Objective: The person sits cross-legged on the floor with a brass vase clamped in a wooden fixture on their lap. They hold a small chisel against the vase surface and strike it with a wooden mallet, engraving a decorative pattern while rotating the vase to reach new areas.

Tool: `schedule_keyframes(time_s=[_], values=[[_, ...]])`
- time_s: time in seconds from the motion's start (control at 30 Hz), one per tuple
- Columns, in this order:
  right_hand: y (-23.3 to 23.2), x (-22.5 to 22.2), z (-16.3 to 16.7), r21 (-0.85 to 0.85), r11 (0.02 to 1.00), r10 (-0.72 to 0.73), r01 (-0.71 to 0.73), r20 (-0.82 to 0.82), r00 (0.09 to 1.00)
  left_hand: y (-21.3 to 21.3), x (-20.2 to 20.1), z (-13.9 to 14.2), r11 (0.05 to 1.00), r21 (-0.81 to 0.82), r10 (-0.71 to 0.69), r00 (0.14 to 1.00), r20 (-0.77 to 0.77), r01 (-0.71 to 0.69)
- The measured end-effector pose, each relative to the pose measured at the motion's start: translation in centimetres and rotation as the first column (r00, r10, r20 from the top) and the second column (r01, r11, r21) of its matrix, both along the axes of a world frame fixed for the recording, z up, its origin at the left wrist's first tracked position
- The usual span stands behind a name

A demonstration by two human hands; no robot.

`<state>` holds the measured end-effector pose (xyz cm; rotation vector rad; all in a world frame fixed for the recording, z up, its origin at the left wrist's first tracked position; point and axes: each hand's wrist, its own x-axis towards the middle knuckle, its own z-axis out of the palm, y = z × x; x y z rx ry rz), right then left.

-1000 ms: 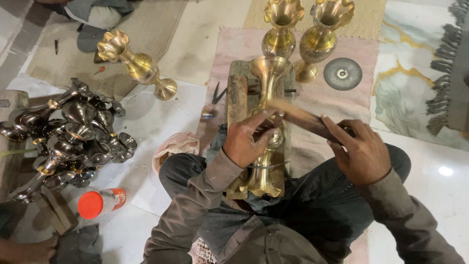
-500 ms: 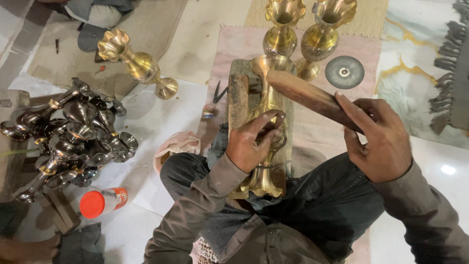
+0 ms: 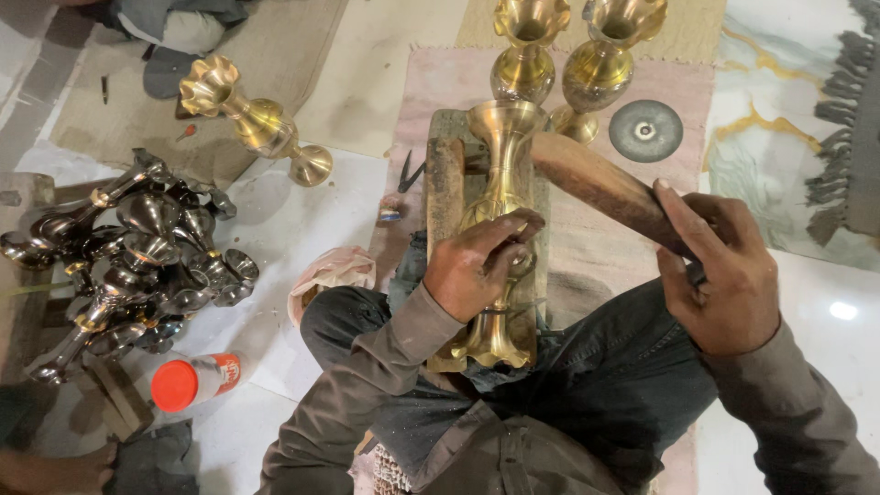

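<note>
- While gripping the brass vase (image 3: 500, 197) lying on a wooden block (image 3: 446, 188), left hand (image 3: 477, 266) steadies it.
- Right hand (image 3: 720, 275) clenches a wooden mallet (image 3: 596, 183).

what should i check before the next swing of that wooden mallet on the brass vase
1. Left hand gripping the brass vase at its stem: ok.
2. Vase lying on the wooden block: ok.
3. Right hand wrapped round the wooden mallet: ok.
4. Left fingers clear of the strike spot: cannot tell, the mallet head sits close above the hand.
5. Two standing vases just beyond the block: not ok, they seem close to the swing.
6. Small tool beside the block, apart from the work: ok.
</note>
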<state>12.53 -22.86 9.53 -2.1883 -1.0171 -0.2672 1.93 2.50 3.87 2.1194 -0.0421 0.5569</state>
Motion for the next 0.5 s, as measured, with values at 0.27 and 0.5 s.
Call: schedule_keyframes(time_s=[0.27, 0.5], values=[[0.59, -0.27, -0.01, 0.044, 0.999, 0.004, -0.003, -0.008, 1.000, -0.31, -0.03, 0.43, 1.000, 0.025, 0.011, 0.998, 0.055, -0.013], [0.55, 0.00, 0.04, 0.007, 1.000, 0.030, -0.031, 0.029, 0.999, -0.08, 0.13, 0.49, 0.995, 0.098, -0.012, 0.999, 0.050, 0.007]])
